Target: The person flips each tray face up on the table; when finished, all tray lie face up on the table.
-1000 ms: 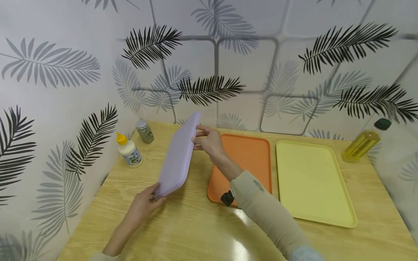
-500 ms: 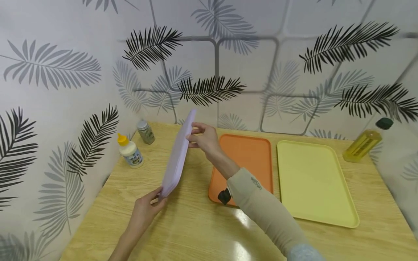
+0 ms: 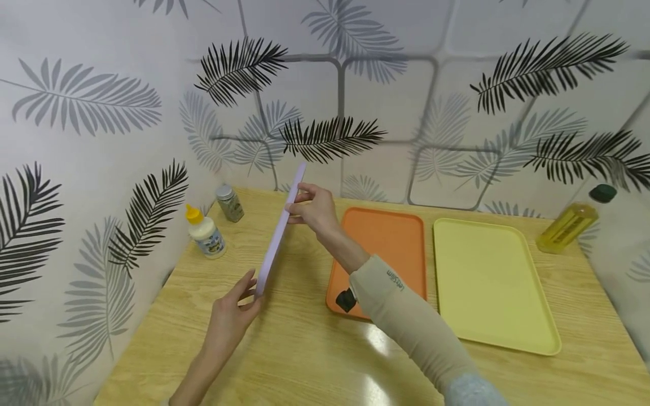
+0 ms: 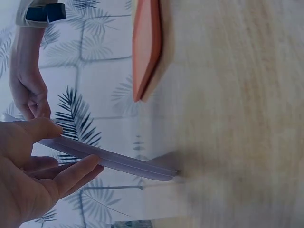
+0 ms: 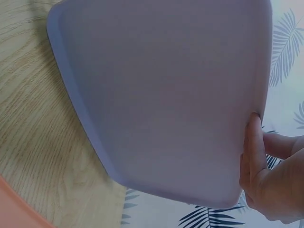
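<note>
A lilac tray stands on edge, almost edge-on to the head view, tilted with its far end higher. My left hand holds the near lower end between thumb and fingers. In the left wrist view, that tray's rim runs between my left thumb and fingers. My right hand pinches the upper edge farther back. The broad face of the tray fills much of the right wrist view, with my right hand's fingers over its rim. Its lower edge is near or on the wooden table.
An orange tray lies right of the lilac one, partly under my right forearm. Farther right are a yellow tray and a bottle of yellow liquid. A yellow-capped white bottle and a grey-lidded jar stand at the back left.
The lilac tray has turned from a slanted face to almost edge-on and upright. My right hand has moved slightly left and back with it; both hands keep their hold.
</note>
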`<move>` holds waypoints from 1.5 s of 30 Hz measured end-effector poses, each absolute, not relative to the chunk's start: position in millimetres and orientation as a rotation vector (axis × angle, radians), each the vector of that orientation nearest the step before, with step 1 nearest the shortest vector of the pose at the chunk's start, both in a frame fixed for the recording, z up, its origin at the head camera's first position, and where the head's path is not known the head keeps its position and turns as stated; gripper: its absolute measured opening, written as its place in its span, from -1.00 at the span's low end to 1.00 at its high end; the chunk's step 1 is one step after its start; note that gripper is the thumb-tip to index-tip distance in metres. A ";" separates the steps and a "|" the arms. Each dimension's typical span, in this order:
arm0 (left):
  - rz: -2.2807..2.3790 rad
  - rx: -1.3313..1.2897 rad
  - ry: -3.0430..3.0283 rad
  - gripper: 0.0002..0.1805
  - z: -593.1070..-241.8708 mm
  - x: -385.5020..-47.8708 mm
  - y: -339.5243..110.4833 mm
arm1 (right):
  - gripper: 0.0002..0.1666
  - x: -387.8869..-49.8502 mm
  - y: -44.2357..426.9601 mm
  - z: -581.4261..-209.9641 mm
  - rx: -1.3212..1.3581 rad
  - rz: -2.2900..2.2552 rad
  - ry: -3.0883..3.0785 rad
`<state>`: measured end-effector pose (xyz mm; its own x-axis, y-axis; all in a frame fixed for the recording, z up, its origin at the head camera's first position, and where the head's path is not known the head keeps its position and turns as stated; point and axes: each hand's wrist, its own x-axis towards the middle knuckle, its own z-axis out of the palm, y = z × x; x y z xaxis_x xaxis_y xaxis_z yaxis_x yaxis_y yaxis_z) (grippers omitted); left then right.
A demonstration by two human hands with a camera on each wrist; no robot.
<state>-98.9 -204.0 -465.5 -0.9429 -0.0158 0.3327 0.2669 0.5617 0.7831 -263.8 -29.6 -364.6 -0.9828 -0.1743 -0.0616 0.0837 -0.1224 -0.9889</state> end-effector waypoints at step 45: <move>-1.202 -0.214 -2.222 -0.59 -412.0 -105.6 -201.8 | -0.27 -248.3 0.4 -472.3 -0.058 -1.575 2.030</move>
